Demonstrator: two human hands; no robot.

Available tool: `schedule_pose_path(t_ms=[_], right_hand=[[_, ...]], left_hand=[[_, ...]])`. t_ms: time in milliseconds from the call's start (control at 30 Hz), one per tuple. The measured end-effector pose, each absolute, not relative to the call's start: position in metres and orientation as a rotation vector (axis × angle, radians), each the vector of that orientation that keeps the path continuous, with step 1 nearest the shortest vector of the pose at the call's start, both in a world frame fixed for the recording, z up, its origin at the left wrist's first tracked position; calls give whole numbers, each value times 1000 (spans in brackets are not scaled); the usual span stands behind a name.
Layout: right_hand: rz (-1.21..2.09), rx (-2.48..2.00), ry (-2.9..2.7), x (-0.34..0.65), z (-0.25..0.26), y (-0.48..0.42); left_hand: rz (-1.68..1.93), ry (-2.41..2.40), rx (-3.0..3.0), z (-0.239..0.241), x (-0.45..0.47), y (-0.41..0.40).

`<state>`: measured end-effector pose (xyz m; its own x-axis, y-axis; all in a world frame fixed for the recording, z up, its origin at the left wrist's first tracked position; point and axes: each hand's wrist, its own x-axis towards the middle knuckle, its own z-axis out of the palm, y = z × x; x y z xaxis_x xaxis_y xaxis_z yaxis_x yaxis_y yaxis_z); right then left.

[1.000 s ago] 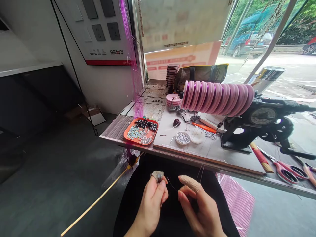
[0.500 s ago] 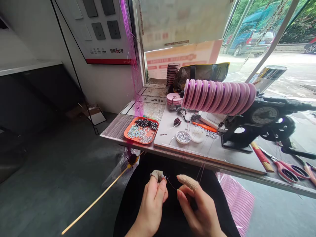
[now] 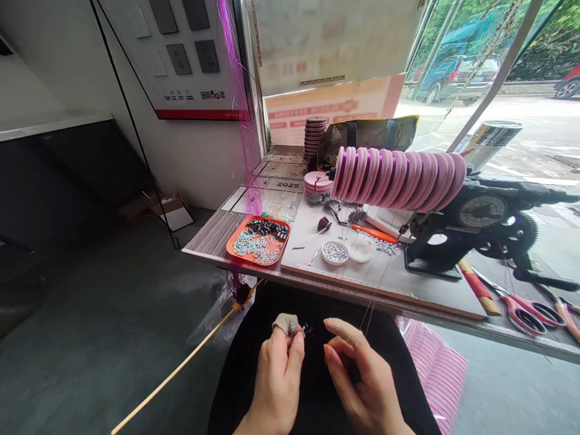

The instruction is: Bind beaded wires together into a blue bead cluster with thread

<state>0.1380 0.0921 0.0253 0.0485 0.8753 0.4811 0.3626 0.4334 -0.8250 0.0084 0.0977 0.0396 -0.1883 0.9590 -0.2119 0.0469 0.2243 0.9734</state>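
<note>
One small silvery piece (image 3: 293, 328) is sitting between the left hand's (image 3: 277, 380) pinching fingertips. One thin thread (image 3: 312, 334) is stretching rightward to the right hand (image 3: 362, 377), whose thumb and finger are narrowly gripping it. Two beige finger covers (image 3: 345, 331) are showing, one per hand. Beyond, one orange tray (image 3: 231, 253) is resting.

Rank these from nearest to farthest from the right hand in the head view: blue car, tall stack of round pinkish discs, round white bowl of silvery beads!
1. White bowl: table's front, nearest the right hand.
2. Disc stack: table's back.
3. Blue car: outside, top right.
</note>
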Motion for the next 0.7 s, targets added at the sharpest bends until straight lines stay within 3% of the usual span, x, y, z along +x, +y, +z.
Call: schedule_pose_path(t_ms=[700], right_hand=[[488,-1076,-1583,137,21,97]], left_hand=[[1141,1517,1446,41,10,95]])
